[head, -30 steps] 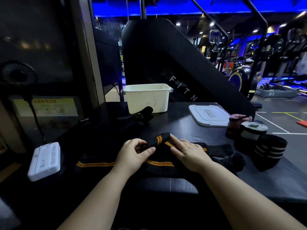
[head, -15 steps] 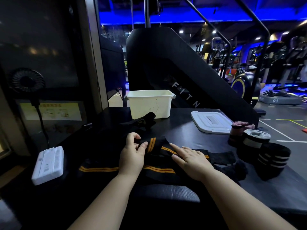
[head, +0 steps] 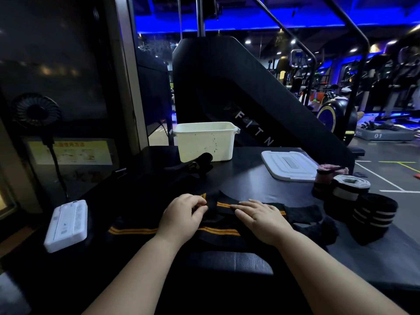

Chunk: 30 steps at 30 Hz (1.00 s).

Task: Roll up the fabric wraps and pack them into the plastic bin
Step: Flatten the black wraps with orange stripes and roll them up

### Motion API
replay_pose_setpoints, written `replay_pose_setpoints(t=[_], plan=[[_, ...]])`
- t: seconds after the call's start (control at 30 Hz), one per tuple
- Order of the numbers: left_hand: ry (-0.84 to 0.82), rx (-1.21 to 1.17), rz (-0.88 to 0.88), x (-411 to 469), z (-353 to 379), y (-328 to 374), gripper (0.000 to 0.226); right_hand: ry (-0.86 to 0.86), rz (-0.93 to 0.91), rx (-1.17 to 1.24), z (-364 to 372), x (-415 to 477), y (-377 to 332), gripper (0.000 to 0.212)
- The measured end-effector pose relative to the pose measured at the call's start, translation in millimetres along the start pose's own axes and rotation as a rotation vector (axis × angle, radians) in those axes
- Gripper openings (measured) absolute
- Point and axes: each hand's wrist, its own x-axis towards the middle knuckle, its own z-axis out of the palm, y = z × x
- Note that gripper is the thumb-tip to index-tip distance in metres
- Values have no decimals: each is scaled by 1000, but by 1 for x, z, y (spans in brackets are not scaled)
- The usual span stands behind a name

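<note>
Fabric wrap [head: 134, 230], pinched by the left hand [head: 181, 214] and pressed under the flat right hand [head: 261, 218], could be rolled crooked if slackened.

I can read white letters "F I T N" running down the sloped black machine panel [head: 252, 130]. It is well beyond the fingers [head: 246, 206] of the right hand [head: 263, 220], behind the white bin [head: 205, 142]. Far to the right of those fingers, a grey platform [head: 386, 135] on the floor carries "01". Well left of the left hand [head: 181, 214], a yellow notice [head: 70, 151] has print too small for me to read. So do the marks on the white device [head: 66, 226], nearer on that side.
</note>
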Motion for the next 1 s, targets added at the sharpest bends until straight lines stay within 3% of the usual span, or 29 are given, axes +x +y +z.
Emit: replay_pose_setpoints(t=[0.1, 0.17, 0.37, 0.63, 0.77, 1.0], plan=[[-205, 93, -51, -4, -4, -3, 44, -4, 0, -4, 0, 0, 0, 47], [-247, 112, -48, -4, -6, -4, 45, -4, 3, 2, 0, 1, 1, 47], [-139, 163, -70, 2, -9, -3, 12, 1, -1, 14, 1, 0, 3, 47], [82, -175, -386, 15, -7, -23, 8, -1, -4, 8, 0, 1, 2, 45], [128, -257, -528, 19, -15, -30, 27, 0, -3, 17, 0, 0, 2, 45], [193, -157, -396, 10, -12, -22, 16, 18, -2, 16, -2, -1, -1, 46]])
